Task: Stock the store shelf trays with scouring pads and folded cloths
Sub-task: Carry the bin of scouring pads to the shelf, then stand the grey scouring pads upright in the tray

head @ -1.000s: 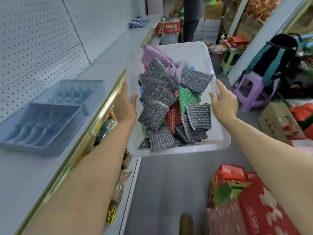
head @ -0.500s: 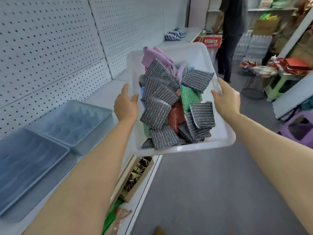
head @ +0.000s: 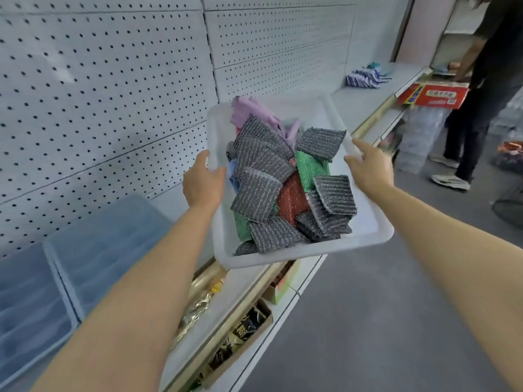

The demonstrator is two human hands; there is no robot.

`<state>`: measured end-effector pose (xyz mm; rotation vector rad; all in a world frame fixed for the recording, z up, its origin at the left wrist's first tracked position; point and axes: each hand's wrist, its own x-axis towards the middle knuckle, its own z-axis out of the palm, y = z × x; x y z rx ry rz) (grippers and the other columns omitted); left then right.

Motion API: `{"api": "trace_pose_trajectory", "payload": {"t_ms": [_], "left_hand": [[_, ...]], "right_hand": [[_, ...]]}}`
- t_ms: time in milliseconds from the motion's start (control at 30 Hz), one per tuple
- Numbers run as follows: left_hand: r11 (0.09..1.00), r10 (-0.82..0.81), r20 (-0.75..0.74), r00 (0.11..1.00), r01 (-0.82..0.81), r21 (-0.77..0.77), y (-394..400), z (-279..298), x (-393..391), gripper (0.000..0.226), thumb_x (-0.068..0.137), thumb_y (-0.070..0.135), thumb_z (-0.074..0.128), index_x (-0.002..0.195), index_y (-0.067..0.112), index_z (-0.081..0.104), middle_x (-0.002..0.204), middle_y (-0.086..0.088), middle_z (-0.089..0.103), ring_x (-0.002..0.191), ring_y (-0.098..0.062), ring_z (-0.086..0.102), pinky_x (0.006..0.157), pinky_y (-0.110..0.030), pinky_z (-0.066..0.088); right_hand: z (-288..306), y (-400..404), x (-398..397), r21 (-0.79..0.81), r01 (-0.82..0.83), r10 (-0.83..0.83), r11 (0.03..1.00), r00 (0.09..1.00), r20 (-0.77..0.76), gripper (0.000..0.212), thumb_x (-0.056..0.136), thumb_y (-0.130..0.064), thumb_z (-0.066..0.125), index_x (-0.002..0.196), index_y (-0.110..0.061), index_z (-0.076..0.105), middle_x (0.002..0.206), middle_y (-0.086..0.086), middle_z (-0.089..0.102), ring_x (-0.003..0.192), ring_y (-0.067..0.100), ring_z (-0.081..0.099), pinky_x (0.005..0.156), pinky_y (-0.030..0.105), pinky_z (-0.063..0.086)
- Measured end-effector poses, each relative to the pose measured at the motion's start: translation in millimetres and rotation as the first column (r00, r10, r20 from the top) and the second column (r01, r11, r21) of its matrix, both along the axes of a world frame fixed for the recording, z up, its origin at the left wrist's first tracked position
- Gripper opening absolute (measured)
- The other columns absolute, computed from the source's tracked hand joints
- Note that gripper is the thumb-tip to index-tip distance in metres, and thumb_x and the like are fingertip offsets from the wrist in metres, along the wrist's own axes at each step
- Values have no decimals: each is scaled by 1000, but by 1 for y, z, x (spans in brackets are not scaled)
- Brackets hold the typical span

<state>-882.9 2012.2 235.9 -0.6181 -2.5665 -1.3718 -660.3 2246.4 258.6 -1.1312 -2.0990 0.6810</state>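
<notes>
While both arms reach forward at frame centre, left hand (head: pixel 202 184) and right hand (head: pixel 369 167) grip white plastic tub (head: pixel 365 236) of grey scouring pads (head: pixel 260 168); blue trays (head: pixel 93 250) lower left, cardboard box (head: pixel 431 94) upper right.

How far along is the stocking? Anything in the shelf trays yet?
Done: nothing visibly stocked; the two blue shelf trays look blurred, but I see no pads or cloths in them. In hand: the left hand and right hand grip the white bin, held over the shelf edge and piled with scouring pads, a purple cloth at the far end. Left: essentially all of it, sorting everything into trays.
</notes>
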Motion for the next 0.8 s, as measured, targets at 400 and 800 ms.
{"api": "trace_pose_trajectory", "payload": {"t_ms": [400, 800], "left_hand": [[922, 375, 52, 925, -367, -120, 23, -22, -47, 52, 86, 33, 59, 137, 25, 51, 120, -6, 66, 105, -30, 62, 87, -40, 51], [868, 470, 69, 880, -446, -218, 19, -21, -79, 40, 85, 26, 64, 125, 18, 59, 114, -3, 67, 90, -24, 60, 73, -26, 39]], "right_hand": [[-8, 88, -148, -23, -388, 388, 922, 916, 107, 47, 90, -27, 63, 136, -24, 52, 123, 13, 64, 103, 27, 64, 95, 39, 51], [-33, 110, -237, -102, -530, 540, 842, 824, 170, 46, 88, -28, 66, 133, -21, 56, 123, 12, 63, 104, 27, 63, 95, 40, 50]]}}
